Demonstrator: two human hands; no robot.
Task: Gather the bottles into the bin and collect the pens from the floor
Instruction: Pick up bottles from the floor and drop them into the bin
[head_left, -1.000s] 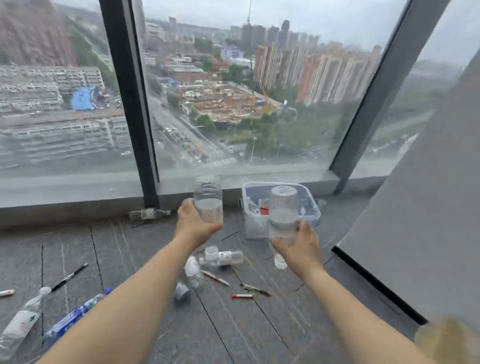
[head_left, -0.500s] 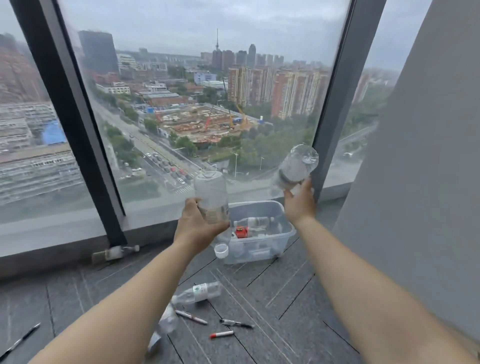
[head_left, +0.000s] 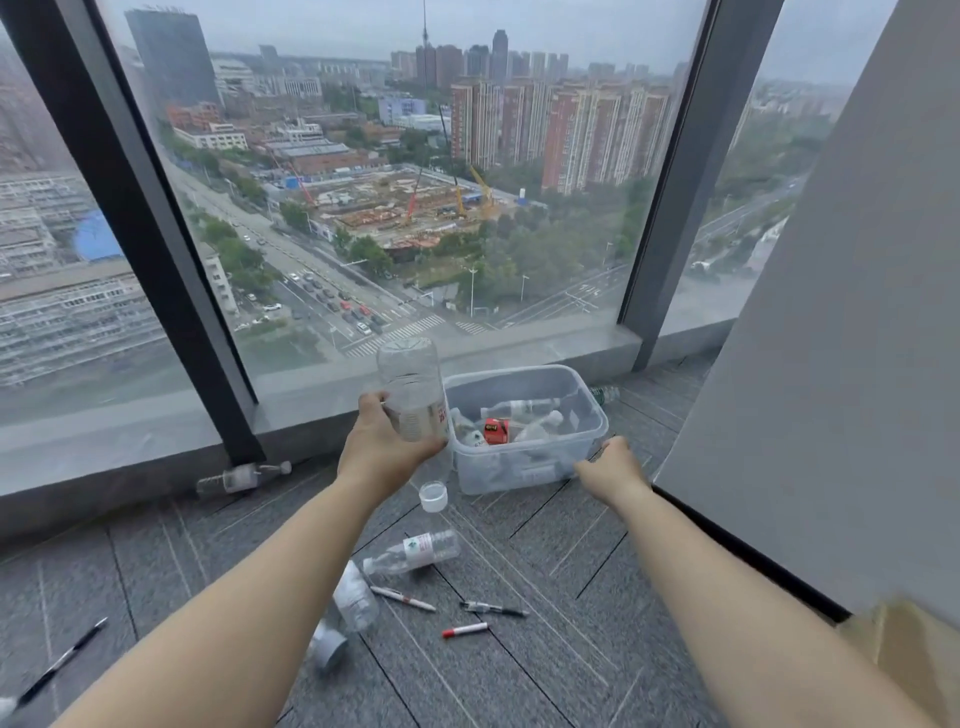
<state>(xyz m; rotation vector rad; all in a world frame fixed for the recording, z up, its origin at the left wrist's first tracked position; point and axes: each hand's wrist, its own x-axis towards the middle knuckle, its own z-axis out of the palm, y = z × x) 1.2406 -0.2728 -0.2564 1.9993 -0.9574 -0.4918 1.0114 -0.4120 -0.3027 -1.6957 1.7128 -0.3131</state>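
My left hand (head_left: 382, 447) grips a clear bottle (head_left: 413, 387) held upside down, its white cap (head_left: 432, 496) hanging just left of the clear plastic bin (head_left: 519, 370). Several bottles and a red item (head_left: 496, 431) lie in the bin. At the bin's front right corner is my right hand (head_left: 613, 467), with no bottle in it and its fingers hidden. Bottles lie on the floor: one labelled (head_left: 415, 551), another (head_left: 356, 597), and a grey one (head_left: 327, 644). Three pens (head_left: 402, 597), (head_left: 493, 608), (head_left: 465, 630) lie near them. A black pen (head_left: 57, 665) lies far left.
One bottle (head_left: 241, 475) lies against the window sill and another bottle (head_left: 602, 393) behind the bin. A grey wall panel (head_left: 831, 364) runs along the right. A brown cardboard piece (head_left: 904, 660) sits at the bottom right. Dark window posts (head_left: 156, 260) stand behind.
My right hand has dropped from window height to the bin's corner and no longer holds its bottle. The left hand stays up with its bottle. The view has tilted up.
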